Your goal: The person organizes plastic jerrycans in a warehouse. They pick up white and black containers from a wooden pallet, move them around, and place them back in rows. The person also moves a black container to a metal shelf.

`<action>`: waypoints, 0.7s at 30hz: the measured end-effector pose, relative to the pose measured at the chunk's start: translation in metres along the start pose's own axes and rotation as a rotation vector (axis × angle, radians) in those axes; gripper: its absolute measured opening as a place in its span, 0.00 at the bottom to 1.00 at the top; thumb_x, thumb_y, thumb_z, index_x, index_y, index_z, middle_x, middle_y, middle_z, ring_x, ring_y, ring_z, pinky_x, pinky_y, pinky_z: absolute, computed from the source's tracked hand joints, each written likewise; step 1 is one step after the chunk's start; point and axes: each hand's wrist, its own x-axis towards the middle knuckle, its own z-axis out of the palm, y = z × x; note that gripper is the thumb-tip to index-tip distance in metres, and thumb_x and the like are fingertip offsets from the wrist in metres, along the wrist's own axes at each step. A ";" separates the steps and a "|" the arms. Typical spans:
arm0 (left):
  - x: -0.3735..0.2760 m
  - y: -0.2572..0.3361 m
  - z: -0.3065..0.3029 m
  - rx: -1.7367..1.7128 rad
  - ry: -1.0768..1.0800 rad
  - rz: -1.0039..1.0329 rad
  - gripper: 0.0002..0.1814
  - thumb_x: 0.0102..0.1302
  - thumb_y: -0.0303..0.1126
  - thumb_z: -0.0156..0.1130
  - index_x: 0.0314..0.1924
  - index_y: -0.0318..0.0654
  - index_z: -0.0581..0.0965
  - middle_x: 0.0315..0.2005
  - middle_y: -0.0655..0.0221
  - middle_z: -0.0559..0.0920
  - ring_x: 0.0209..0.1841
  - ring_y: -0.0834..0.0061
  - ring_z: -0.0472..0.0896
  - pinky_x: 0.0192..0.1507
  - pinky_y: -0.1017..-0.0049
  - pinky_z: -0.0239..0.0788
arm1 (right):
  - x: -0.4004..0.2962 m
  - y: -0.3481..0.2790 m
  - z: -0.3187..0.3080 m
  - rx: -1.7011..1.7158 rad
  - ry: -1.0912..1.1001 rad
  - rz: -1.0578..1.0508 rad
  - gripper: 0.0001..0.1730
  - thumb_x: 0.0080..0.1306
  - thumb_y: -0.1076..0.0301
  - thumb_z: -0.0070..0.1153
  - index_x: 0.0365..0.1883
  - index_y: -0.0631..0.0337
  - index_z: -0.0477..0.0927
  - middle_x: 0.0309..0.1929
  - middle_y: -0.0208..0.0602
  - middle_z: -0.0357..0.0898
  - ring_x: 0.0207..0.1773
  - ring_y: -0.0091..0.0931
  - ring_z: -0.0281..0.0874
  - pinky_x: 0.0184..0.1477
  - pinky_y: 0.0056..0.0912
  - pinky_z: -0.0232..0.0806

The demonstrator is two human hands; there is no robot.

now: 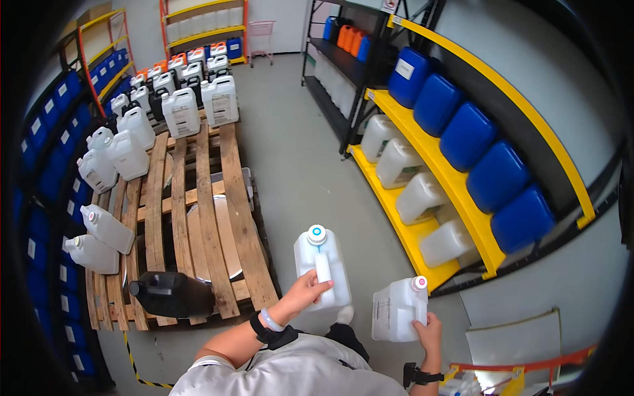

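Note:
My left hand (308, 293) grips the handle of a white plastic jerrycan (337, 277) with a blue-marked white cap, held upright in front of my body. To its right, my right hand (429, 327) holds a second white plastic jerrycan (391, 312) by its handle; this one has a red-marked cap and a printed label on its side. Both jerrycans are above the grey floor, between the wooden pallet (233, 188) on the left and the yellow shelf on the right. A black jerrycan (173, 294) sits on the pallet's near end.
White jerrycans (181, 114) line the pallet's left and far parts, with black and orange ones behind. Blue canisters (468, 136) and white jerrycans stand on the yellow shelf unit (436, 173) at right. Racks of blue canisters (49, 111) run along the left. A pink cart (261, 42) stands far back.

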 end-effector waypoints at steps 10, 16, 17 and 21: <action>0.153 0.037 -0.002 -0.165 0.413 0.045 0.15 0.63 0.40 0.61 0.41 0.35 0.72 0.23 0.77 0.71 0.22 0.87 0.68 0.24 0.83 0.61 | 0.288 -0.091 0.028 -0.300 -0.313 -0.267 0.24 0.42 0.59 0.66 0.34 0.67 0.79 0.32 0.48 0.81 0.36 0.41 0.79 0.41 0.38 0.69; 0.190 0.069 -0.023 -0.297 0.618 0.078 0.14 0.63 0.40 0.60 0.38 0.36 0.73 0.23 0.77 0.71 0.23 0.86 0.68 0.25 0.83 0.60 | 0.408 -0.192 0.097 -0.447 -0.478 -0.515 0.26 0.43 0.57 0.66 0.37 0.65 0.79 0.34 0.47 0.81 0.39 0.42 0.79 0.43 0.41 0.69; 0.195 0.070 -0.030 -0.327 0.671 0.078 0.14 0.63 0.40 0.60 0.37 0.36 0.73 0.23 0.77 0.71 0.24 0.86 0.68 0.26 0.83 0.60 | 0.420 -0.213 0.113 -0.435 -0.503 -0.557 0.26 0.43 0.57 0.66 0.38 0.65 0.79 0.34 0.47 0.81 0.39 0.42 0.79 0.43 0.41 0.70; 0.220 0.083 -0.074 -0.428 0.846 0.124 0.13 0.63 0.41 0.60 0.36 0.37 0.74 0.23 0.77 0.71 0.23 0.86 0.68 0.26 0.83 0.61 | 0.468 -0.283 0.186 -0.366 -0.600 -0.652 0.26 0.43 0.58 0.66 0.39 0.65 0.78 0.35 0.47 0.81 0.39 0.41 0.79 0.44 0.39 0.70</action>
